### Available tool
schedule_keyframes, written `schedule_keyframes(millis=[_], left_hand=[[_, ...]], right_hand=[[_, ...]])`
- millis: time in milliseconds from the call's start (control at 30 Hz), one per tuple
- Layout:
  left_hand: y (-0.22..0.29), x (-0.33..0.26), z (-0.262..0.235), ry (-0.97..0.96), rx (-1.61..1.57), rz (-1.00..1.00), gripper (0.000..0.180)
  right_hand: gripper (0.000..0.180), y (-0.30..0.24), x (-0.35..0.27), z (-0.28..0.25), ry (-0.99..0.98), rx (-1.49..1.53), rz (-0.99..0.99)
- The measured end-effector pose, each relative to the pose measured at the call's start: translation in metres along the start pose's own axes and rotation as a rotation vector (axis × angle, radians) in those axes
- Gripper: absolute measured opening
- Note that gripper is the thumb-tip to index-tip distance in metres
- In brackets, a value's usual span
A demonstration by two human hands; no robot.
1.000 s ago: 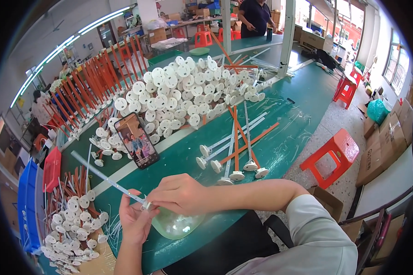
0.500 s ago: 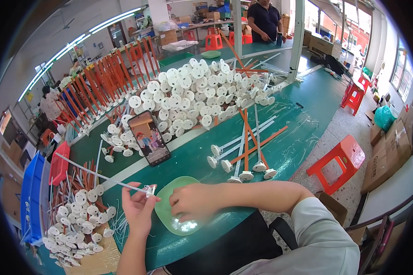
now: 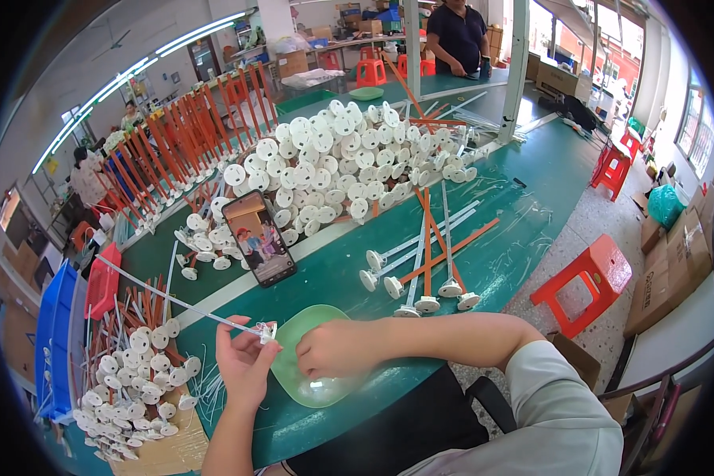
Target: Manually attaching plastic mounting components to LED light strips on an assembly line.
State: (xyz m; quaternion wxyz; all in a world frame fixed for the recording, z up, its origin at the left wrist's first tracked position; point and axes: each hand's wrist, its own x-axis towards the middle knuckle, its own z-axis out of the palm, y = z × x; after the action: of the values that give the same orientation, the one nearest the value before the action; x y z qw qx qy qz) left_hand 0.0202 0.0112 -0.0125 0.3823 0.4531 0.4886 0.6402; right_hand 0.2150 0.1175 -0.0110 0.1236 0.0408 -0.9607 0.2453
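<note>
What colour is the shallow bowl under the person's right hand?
Translucent light green; the bowl sits on the dark green table under the right hand, seen in the head view.

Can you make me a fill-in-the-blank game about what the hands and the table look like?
1. The left hand holds a long white ____ by its end.
2. The right hand reaches into a shallow ____ bowl.
3. A phone leans up with its screen ____.
4. Beside the table stands an orange plastic ____.

Missing words: stick; green; lit; stool
</note>
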Motion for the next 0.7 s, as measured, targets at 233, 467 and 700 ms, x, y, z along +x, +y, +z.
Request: schedule_keyframes(millis=[233, 467, 700], left_hand=[[-0.003, -0.003, -0.001, -0.009, 0.001, 0.03, 0.06], [0.002, -0.004, -0.001, 0.014, 0.01, 0.03, 0.062], [0.004, 0.0, 0.002, -0.078, -0.061, 0.051, 0.065]], right_hand=[[0.013, -0.011, 0.0, -0.006, 0.098, 0.065, 0.053], [0.014, 0.001, 0.006, -0.001, 0.178, 0.064, 0.003], [0.015, -0.003, 0.0, -0.03, 0.453, 0.11, 0.176]])
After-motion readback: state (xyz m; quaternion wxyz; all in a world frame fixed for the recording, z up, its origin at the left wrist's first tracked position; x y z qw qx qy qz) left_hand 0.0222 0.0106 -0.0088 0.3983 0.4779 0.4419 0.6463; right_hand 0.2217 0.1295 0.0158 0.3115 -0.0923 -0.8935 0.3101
